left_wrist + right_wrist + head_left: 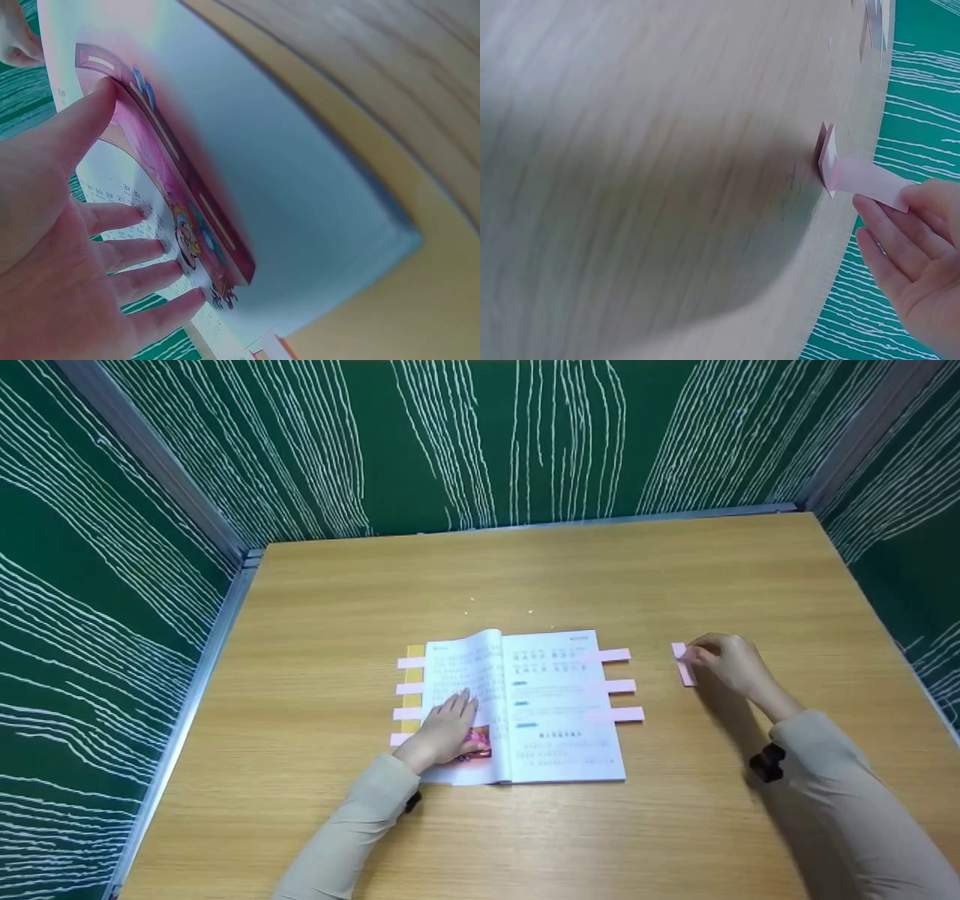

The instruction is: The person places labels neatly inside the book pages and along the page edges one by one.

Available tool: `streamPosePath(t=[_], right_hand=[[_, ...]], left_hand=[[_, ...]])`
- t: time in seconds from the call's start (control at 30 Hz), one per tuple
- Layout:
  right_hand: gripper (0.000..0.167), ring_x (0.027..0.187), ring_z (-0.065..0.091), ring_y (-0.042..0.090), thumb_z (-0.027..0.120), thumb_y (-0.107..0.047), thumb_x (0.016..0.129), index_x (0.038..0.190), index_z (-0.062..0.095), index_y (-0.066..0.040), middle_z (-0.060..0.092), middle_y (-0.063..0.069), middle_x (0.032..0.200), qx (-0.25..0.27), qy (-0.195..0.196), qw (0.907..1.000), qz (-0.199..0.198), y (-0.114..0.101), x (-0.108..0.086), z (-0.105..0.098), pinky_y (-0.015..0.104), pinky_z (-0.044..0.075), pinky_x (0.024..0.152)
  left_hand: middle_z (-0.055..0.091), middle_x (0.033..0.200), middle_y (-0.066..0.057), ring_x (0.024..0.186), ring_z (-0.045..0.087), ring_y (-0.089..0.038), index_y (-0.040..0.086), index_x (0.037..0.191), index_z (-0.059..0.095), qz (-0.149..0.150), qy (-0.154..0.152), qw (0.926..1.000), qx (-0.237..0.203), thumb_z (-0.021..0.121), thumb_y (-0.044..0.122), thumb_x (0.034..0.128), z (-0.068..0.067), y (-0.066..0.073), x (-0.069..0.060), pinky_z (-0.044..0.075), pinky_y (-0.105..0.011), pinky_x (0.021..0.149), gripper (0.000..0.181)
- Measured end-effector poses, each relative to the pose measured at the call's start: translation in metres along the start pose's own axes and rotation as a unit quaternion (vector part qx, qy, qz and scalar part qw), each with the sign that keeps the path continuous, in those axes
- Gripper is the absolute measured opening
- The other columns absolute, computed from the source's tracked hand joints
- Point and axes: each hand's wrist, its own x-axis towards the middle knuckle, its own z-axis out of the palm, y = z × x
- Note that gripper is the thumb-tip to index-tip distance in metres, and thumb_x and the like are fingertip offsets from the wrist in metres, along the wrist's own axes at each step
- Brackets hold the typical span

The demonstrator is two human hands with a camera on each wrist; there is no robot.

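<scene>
An open book (559, 750) lies on the table, with pink sticky strips (619, 686) jutting from its right page edge and several more from its left. My left hand (444, 729) rests flat on the left page, over a coloured picture (161, 142), fingers spread. To the right of the book, my right hand (731, 664) pinches one end of a pink sticky note (874, 182) between thumb and forefinger. That note rises from a small pink pad (686, 673) on the table; in the right wrist view its other end still meets the pad.
The wooden table (360, 585) carries a few tiny pale scraps (472, 600) beyond the book. Green panels (420, 442) with white wavy lines stand behind and at both sides. A yellow edge (414, 651) shows under the book's left side.
</scene>
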Motion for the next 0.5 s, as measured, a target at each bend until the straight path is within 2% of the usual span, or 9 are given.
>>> streamPosePath(t=[0.23,0.3,0.4,0.5], right_hand=[[0.015,0.083,0.059,0.041,0.052,0.001,0.085,0.091,0.062,0.011,0.062,0.029,0.089,0.001,0.023,0.9997,0.000,0.0019,0.0018,0.0020,0.050,0.046,0.070],[0.015,0.082,0.059,0.041,0.052,0.002,0.085,0.091,0.063,0.010,0.062,0.028,0.089,0.000,0.031,0.9995,0.003,0.0024,0.0017,0.0022,0.046,0.048,0.068],[0.016,0.081,0.059,0.038,0.052,0.001,0.086,0.091,0.063,0.010,0.062,0.028,0.089,0.005,0.040,0.9991,0.011,0.0033,0.0018,0.0023,0.025,0.049,0.062],[0.017,0.080,0.059,0.034,0.052,-0.001,0.086,0.092,0.063,0.011,0.062,0.028,0.089,0.016,0.046,0.9987,0.016,0.0035,0.0021,0.0024,0.007,0.039,0.057]], left_hand=[[0.019,0.142,-0.024,0.129,0.022,-0.037,-0.004,0.137,0.023,0.007,0.004,1.0000,0.002,0.052,0.041,0.0855,0.0015,-0.0004,0.0002,0.026,-0.049,0.101,0.074],[0.019,0.142,-0.024,0.128,0.022,-0.037,-0.004,0.136,0.024,0.010,0.008,0.9999,0.002,0.051,0.042,0.0853,0.0019,-0.0004,0.0000,0.027,-0.049,0.100,0.074],[0.019,0.141,-0.025,0.128,0.023,-0.038,-0.005,0.136,0.024,0.011,0.010,0.9999,0.002,0.051,0.043,0.0851,0.0026,-0.0007,0.0005,0.027,-0.049,0.100,0.075],[0.020,0.141,-0.025,0.128,0.023,-0.038,-0.005,0.136,0.025,0.012,0.013,0.9998,0.003,0.051,0.043,0.0849,0.0037,-0.0013,0.0010,0.028,-0.049,0.100,0.075]])
